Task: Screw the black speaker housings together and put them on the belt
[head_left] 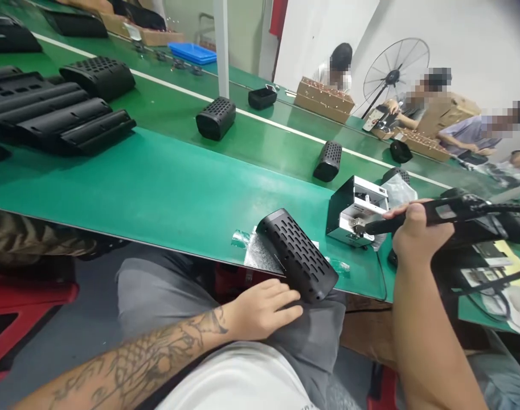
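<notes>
My right hand point(420, 233) is wrapped round a black electric screwdriver point(450, 209), whose tip points left into the front of a small black-and-white screw feeder point(357, 212). A black housing with rows of slots point(300, 253) lies tilted at the table's front edge, partly on a pale, rough-looking pad point(260, 253) fixed down with clear tape. Its near end sticks out over my lap. Beside that end is my left hand point(266, 307), fingers stretched out and slightly apart; whether the fingertips touch the housing I cannot tell.
Several black housings point(58, 114) are grouped at the left. Other housings point(216, 118) stand along the green bench point(178, 188), past a white line. A blue tray point(192, 53), cardboard boxes point(324, 99) and a post point(222, 51) are farther back. Several people work across the bench near a fan point(392, 77).
</notes>
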Demonstrator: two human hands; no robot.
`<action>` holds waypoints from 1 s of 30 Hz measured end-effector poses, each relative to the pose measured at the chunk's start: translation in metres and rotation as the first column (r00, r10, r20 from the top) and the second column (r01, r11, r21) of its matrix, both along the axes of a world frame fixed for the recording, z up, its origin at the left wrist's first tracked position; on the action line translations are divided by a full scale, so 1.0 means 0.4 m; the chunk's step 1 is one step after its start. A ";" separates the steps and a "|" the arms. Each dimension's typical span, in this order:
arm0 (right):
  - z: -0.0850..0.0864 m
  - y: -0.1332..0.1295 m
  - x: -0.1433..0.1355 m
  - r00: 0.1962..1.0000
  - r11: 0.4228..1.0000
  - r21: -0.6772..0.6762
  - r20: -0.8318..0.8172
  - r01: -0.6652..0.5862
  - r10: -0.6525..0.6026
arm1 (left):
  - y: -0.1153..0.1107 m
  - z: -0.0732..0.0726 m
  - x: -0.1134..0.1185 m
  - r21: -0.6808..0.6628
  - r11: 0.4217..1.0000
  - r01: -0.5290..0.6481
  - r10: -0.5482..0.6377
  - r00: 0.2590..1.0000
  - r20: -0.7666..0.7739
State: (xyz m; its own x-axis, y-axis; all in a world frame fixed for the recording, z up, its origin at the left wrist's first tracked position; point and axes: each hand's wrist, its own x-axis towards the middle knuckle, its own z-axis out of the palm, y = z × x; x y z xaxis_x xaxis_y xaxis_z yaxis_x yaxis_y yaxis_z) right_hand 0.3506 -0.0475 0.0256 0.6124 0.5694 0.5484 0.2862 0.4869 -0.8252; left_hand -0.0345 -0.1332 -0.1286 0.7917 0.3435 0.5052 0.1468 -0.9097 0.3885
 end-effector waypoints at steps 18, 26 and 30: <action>0.071 -0.185 -0.194 0.827 0.826 0.046 0.027 -0.562 0.561 | 0.297 0.215 0.122 0.248 0.936 -0.251 0.335 0.851 -0.405; 0.034 -0.133 -0.273 0.817 0.819 -0.018 0.057 -0.574 0.574 | 0.280 0.220 0.126 0.228 0.936 -0.267 0.341 0.849 -0.403; 0.024 -0.119 -0.272 0.807 0.809 -0.041 0.057 -0.587 0.588 | 0.274 0.220 0.129 0.238 0.935 -0.263 0.341 0.849 -0.404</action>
State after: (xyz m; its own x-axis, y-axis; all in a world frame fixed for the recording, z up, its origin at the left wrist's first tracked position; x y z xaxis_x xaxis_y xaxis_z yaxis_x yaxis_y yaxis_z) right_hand 0.2416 -0.0952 0.0352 0.1215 0.8206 0.5585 0.0027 0.5624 -0.8269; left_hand 0.0170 -0.0234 -0.0405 0.8137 0.5430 0.2078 0.5418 -0.8378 0.0677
